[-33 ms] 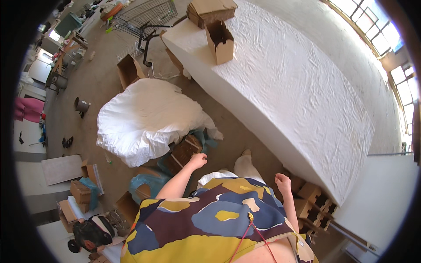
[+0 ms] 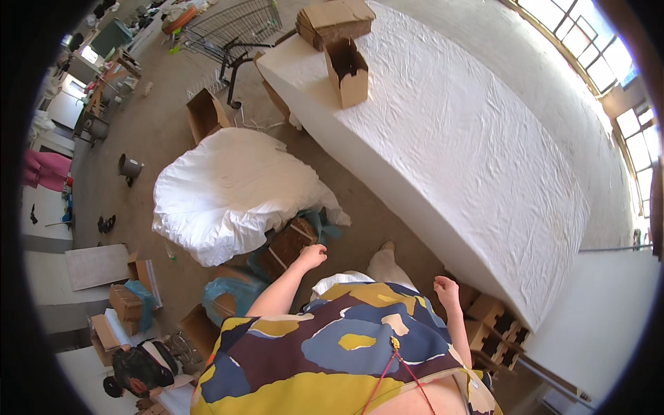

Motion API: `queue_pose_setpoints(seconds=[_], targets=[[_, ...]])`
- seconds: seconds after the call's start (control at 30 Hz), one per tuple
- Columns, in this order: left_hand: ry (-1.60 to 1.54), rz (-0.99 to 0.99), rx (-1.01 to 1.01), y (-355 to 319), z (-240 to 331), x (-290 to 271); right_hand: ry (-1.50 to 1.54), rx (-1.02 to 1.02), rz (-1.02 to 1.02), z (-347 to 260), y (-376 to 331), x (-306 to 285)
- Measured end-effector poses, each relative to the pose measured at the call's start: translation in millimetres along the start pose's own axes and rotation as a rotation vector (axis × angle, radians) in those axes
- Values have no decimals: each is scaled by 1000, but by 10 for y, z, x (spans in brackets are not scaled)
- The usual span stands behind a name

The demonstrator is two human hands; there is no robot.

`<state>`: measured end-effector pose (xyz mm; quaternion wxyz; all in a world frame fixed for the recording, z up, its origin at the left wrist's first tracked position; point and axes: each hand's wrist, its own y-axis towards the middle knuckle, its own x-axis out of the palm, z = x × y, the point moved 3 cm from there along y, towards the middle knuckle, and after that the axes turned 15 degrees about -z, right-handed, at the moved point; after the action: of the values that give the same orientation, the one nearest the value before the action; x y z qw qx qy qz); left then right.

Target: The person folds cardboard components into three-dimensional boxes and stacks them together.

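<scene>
My left hand (image 2: 312, 256) hangs in front of my body with its fingers loosely curled, and no object shows in it. It is nearest to a brown cardboard box (image 2: 289, 243) partly wrapped in blue-green plastic film (image 2: 321, 225). A large round bundle under a white cloth (image 2: 238, 183) stands just beyond that box. On the other side my right hand (image 2: 447, 289) is raised with bent fingers, and I see nothing in it. It is near the long platform covered with white wrinkled sheeting (image 2: 456, 152), apart from it.
On the platform's far end stand an open cardboard box (image 2: 348, 72) and a stack of flattened cardboard (image 2: 335, 22). A wire shopping cart (image 2: 228, 31) is beyond. Brown blocks (image 2: 487, 321) show under the platform's near end. A co-worker (image 2: 142, 366) bends among boxes at lower left.
The view has tilted very slightly. The co-worker at lower left has shifted a little, their head further left. My two hands have hardly moved.
</scene>
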<state>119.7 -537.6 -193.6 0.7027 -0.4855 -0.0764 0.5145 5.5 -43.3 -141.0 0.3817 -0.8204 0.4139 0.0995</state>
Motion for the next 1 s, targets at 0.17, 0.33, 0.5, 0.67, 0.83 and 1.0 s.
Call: queue_pose_setpoints(seconds=[0.17, 0.33, 0.5, 0.67, 0.83, 1.0], targets=[[-155, 97, 37, 259, 515, -286, -68, -108, -4, -260, 801, -711], [-284, 240, 105, 226, 809, -407, -140, -149, -24, -634, 1369, -1176], [-416, 210, 33, 268, 607, -388, -179, -260, -123, -1196, 1709, -1253], [-496, 199, 25, 571, 743, -833, -139, -376, -193, -1814, 2106, -1146], [-630, 221, 170, 1045, 1009, -1710, -135, -425, -150, -2855, 2537, -1203], [-643, 295, 301, 1712, 1198, -2779, -298, -598, 56, -4083, 3082, -1104]])
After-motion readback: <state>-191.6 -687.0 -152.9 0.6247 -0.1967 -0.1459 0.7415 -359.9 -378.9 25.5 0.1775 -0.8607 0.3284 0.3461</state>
